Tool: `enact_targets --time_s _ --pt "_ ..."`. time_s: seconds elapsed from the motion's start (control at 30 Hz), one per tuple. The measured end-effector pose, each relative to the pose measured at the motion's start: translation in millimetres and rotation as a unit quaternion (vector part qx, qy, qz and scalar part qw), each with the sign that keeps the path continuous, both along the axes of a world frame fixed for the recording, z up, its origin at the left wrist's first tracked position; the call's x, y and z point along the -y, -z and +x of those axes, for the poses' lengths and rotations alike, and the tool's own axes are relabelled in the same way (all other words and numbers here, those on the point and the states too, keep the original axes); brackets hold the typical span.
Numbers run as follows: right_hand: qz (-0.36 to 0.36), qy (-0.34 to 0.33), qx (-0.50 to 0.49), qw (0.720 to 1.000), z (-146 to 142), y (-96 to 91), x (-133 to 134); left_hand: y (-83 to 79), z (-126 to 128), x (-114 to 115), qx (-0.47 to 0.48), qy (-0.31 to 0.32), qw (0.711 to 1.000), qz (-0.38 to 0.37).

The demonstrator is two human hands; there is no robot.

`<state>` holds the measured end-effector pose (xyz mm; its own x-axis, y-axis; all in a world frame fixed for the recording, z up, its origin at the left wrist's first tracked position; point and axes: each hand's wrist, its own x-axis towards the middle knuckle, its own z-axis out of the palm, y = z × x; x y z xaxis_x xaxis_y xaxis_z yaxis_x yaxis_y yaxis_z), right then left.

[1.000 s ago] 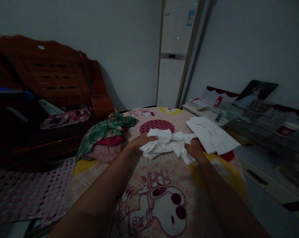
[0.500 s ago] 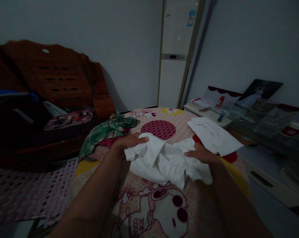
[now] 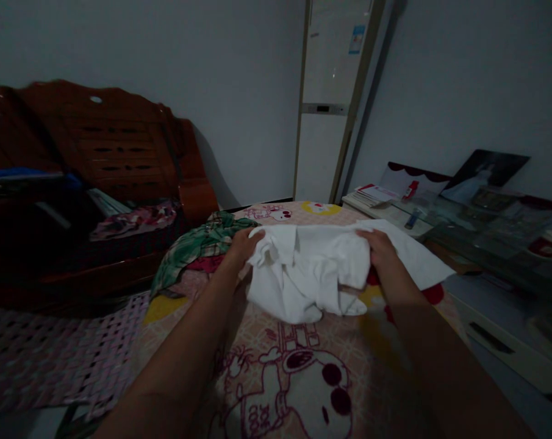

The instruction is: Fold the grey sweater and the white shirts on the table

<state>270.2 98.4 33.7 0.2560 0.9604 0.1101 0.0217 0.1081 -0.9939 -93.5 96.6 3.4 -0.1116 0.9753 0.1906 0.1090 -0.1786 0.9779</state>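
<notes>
A crumpled white garment hangs between both my hands over the table, its upper edge pulled nearly straight and its lower part bunched on the cloth. My left hand is closed on the top left corner. At the top right corner, my right hand grips the fabric with the thumb on top. Just behind and right of that hand lies a folded white garment, flat on the table. Left of my left hand is a heap with a green plaid cloth. I cannot tell the held garment's exact kind.
A pink tablecloth with cartoon dogs covers the round table. At left stands a carved wooden bench with clothes on it. A glass-topped cabinet holding papers and a cup borders the right side. A tall white air conditioner stands behind.
Both hands have lifted the white garment's far edge and drawn it taut; it was loosely bunched before. My right hand has moved up and slightly right, my left hand slightly up.
</notes>
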Motion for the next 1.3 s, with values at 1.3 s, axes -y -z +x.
enact_targets --time_s 1.3 --pt "0.027 0.366 0.281 0.887 66.6 51.8 49.7 16.9 -10.1 4.5 -0.472 0.025 0.878 -0.072"
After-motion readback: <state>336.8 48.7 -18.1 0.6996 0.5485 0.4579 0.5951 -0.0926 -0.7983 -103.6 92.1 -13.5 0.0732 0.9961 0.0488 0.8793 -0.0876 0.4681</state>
